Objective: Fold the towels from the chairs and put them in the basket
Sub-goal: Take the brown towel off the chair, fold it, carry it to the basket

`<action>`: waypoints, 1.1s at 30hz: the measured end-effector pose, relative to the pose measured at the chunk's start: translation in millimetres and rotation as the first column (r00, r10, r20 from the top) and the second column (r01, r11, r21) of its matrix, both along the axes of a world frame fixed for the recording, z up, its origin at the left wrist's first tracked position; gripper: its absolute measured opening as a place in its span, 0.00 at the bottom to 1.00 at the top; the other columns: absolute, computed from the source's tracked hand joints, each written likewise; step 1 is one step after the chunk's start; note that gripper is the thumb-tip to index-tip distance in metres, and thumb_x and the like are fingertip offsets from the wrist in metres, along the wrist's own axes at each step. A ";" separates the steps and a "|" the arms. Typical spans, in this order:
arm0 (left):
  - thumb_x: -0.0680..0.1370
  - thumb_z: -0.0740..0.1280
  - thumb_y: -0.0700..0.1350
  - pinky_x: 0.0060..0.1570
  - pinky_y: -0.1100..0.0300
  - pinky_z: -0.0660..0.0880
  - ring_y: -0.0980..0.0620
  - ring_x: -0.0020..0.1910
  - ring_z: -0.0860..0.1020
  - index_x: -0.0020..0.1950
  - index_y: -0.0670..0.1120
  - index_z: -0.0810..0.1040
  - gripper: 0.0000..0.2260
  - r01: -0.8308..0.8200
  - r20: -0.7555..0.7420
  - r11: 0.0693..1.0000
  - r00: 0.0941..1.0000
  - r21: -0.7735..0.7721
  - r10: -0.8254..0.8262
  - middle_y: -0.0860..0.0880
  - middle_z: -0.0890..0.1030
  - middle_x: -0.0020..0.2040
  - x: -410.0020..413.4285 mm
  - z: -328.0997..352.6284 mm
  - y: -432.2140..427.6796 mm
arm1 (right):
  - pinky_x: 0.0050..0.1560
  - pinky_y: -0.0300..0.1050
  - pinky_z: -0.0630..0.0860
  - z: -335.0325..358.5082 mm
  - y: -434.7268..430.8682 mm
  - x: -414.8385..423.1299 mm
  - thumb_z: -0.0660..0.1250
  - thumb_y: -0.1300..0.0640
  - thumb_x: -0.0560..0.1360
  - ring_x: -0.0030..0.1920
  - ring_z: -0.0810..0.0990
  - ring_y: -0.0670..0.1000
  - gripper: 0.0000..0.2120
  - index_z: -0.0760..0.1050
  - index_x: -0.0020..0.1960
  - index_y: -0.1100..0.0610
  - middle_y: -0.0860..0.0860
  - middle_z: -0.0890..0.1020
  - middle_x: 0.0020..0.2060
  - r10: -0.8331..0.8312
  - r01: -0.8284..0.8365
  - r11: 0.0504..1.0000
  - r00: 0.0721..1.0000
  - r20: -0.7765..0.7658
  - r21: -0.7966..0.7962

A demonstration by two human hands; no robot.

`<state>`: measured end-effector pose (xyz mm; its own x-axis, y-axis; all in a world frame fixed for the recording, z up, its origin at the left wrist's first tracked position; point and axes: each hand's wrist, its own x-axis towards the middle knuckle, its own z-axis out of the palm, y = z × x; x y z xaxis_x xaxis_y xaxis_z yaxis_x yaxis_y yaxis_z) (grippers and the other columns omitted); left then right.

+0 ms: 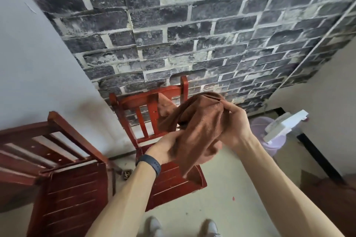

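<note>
Up high, both hands pinch the brown towel (194,127): left hand (165,148) at 7 o'clock, right hand (234,127) at 3 o'clock.

Gripped in both hands is a rust-brown woven cloth towel (200,131) with a fine ribbed texture. Below the grip stands a glossy red-brown slatted wooden chair (169,177). Right of it sits a pale lilac round plastic basket (269,144). Behind, a charcoal-grey brick-patterned wall (192,34) with whitish mortar lines.
</note>
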<state>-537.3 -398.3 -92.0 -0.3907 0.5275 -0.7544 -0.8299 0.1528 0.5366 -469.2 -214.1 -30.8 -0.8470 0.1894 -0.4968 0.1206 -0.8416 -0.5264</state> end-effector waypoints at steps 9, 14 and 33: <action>0.73 0.75 0.51 0.52 0.55 0.73 0.49 0.54 0.80 0.52 0.51 0.85 0.10 -0.362 -0.539 0.879 0.829 -0.310 0.151 0.49 0.85 0.51 25.7 2.5 -21.5 | 0.43 0.53 0.82 -102.8 75.4 51.7 0.68 0.49 0.78 0.56 0.82 0.59 0.15 0.80 0.61 0.55 0.57 0.83 0.57 -0.044 -0.161 0.888 0.903 0.428 0.430; 0.75 0.74 0.46 0.52 0.51 0.81 0.46 0.51 0.84 0.55 0.47 0.82 0.10 -0.352 -0.586 0.884 0.802 -0.308 0.115 0.44 0.85 0.53 40.4 25.1 -46.2 | 0.59 0.55 0.80 -114.0 77.8 56.1 0.71 0.50 0.77 0.56 0.82 0.56 0.14 0.82 0.59 0.56 0.55 0.84 0.56 -0.046 -0.262 0.712 0.908 0.416 0.652; 0.72 0.76 0.35 0.43 0.69 0.73 0.51 0.55 0.79 0.65 0.44 0.75 0.24 -0.199 -0.634 0.849 0.750 -0.489 -0.189 0.46 0.80 0.59 32.0 62.4 -93.6 | 0.45 0.52 0.79 -77.6 74.5 24.5 0.64 0.55 0.82 0.36 0.79 0.55 0.11 0.80 0.47 0.60 0.55 0.79 0.36 -0.062 -0.216 0.637 0.943 0.328 0.740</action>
